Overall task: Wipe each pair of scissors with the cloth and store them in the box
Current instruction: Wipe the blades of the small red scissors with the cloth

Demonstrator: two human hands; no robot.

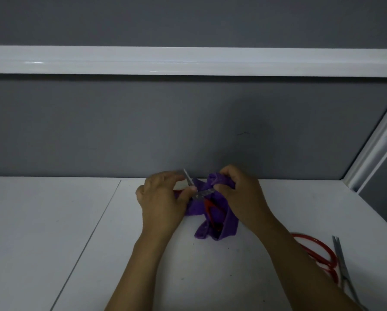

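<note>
My left hand (pixel 161 198) grips a pair of red-handled scissors (pixel 202 194) with its blades spread apart; one silver blade points up past my fingers, the other runs right toward the cloth. My right hand (pixel 239 194) pinches a bunched purple cloth (pixel 210 221) around that second blade. The rest of the cloth hangs down to the white table (pixel 53 232) and covers most of a red handle loop. A second pair of red-handled scissors (pixel 318 252) lies on the table at the lower right, partly behind my right forearm. No box is in view.
A slim pair of all-metal scissors (pixel 343 265) lies beside the red pair at the lower right. A grey partition wall (pixel 188 131) with a white rail stands right behind my hands. A white frame post (pixel 372 149) closes the right corner.
</note>
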